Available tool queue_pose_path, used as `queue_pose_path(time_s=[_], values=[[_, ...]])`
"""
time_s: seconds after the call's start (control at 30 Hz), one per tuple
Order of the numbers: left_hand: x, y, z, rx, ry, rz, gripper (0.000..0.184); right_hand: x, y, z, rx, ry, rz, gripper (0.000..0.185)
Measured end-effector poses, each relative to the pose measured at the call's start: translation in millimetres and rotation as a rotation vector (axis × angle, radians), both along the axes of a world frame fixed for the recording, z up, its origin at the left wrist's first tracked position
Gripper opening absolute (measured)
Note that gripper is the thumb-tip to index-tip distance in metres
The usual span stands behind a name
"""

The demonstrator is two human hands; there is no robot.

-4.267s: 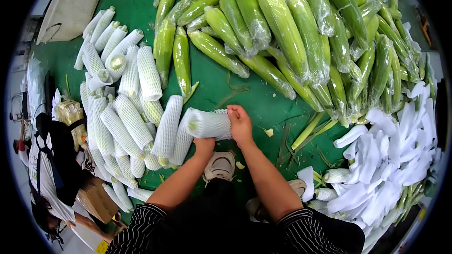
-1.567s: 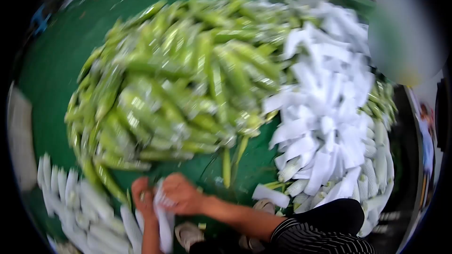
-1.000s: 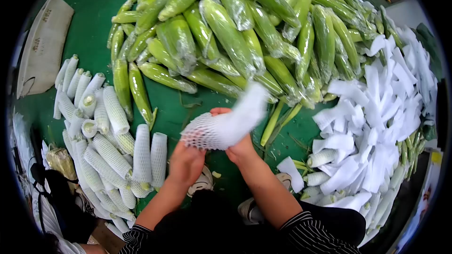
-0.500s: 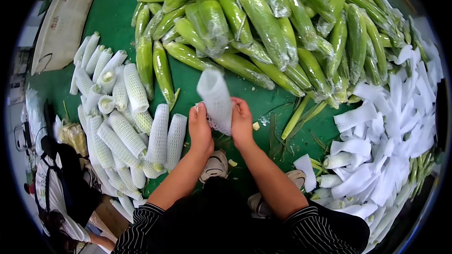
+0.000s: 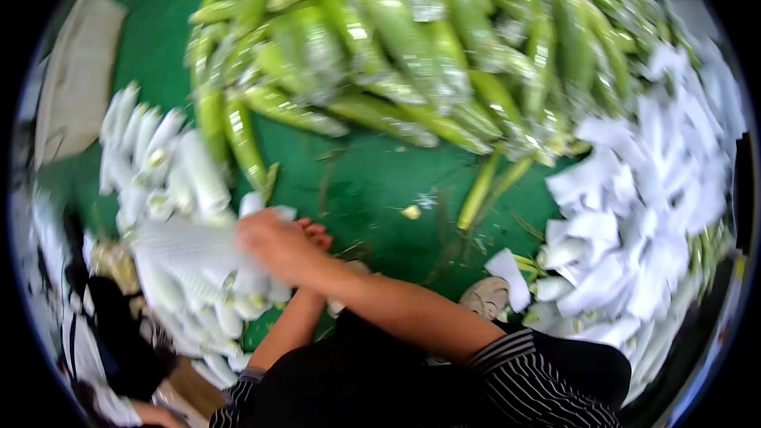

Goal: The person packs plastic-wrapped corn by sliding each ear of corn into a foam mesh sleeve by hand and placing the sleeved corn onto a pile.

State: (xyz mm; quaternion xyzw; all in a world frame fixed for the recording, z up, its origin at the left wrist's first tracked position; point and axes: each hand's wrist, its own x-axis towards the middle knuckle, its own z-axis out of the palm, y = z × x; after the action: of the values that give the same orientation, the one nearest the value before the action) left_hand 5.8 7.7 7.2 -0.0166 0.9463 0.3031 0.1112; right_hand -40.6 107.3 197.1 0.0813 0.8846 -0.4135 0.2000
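Surface: we are looking down on a green floor (image 5: 372, 226), where husk shreds and one small yellowish scrap (image 5: 411, 212) are lying.

Upper centre: a large heap of green corn (image 5: 412, 40) is spreading, its clear film shining.

Left: a pile of white-netted cylinders (image 5: 202, 178) is resting on the floor.

Right: a mound of white foam pieces (image 5: 642, 190) is rising, one loose piece (image 5: 511, 277) lying near a pale shoe (image 5: 485, 299).

Room: a pale bag (image 5: 75, 79) is standing at the left edge; below, a second person (image 5: 119, 341) is showing beside a cardboard box (image 5: 194, 388).

Writing: we are finding the bag too blurred for reading any lettering.

Item in hand: a white mesh sleeve (image 5: 186, 246) is extending leftward over the netted pile, blurring; we are unable to tell its contents.

Right hand (image 5: 273, 244): closing its fingers around the sleeve's near end.

Left hand (image 5: 315, 234): curving its fingers behind the right wrist, mostly hidden; we are unable to tell whether it is gripping anything.
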Motion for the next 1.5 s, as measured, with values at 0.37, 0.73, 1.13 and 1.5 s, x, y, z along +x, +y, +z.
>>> queue_pose_path(time_s=[0.37,0.73,1.13,1.5], values=[[-152,82,114,-0.030,0.493,-0.809,0.061,171,356,-53,0.367,0.218,0.265,0.016],[-187,107,86,-0.306,0.555,-1.049,0.062,244,458,-81,1.155,-0.257,0.363,0.020],[-194,97,139,0.418,0.481,-0.826,0.012,268,506,-61,1.393,-0.640,0.729,0.033],[-45,150,171,0.933,0.061,-0.766,0.041,155,368,26,0.378,0.184,-0.070,0.024]])
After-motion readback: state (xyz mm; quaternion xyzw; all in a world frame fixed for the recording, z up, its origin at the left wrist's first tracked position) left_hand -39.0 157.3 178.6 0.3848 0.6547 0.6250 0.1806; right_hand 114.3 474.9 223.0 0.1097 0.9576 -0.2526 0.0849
